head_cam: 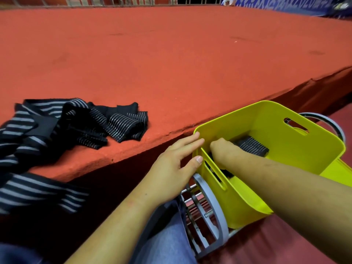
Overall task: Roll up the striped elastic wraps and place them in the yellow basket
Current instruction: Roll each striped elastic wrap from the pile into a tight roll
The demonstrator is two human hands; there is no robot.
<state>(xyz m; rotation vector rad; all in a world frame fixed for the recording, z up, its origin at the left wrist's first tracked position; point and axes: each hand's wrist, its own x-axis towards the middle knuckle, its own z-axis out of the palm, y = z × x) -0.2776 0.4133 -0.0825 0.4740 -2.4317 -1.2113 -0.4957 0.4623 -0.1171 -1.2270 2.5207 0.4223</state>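
Head view: placing step is under way. Right hand (222,152) is reaching down inside the basket (282,119). Its fingers are curling out of sight behind the near wall, so I can't tell whether it is gripping a roll or letting go. Something dark is showing under it through the handle slot. One rolled wrap (252,146) is already lying on the basket floor, just beyond that hand.

Left hand (176,164) is lying flat with fingers straight and together, touching the basket's near corner, probably steadying it.

Loose wraps (80,122) are sitting in a heap on the counter (171,63), well left of the basket. Another one (38,189) is hanging over the counter edge.

Next move, as I judge it: pull the right hand out empty, go left, take one loose end, roll tight.

Counter is covered in red felt, low and wide. Basket is resting tilted on a grey wire frame (207,216) beside the person's knee. Railing and a blue banner (285,2) are running along the far side.
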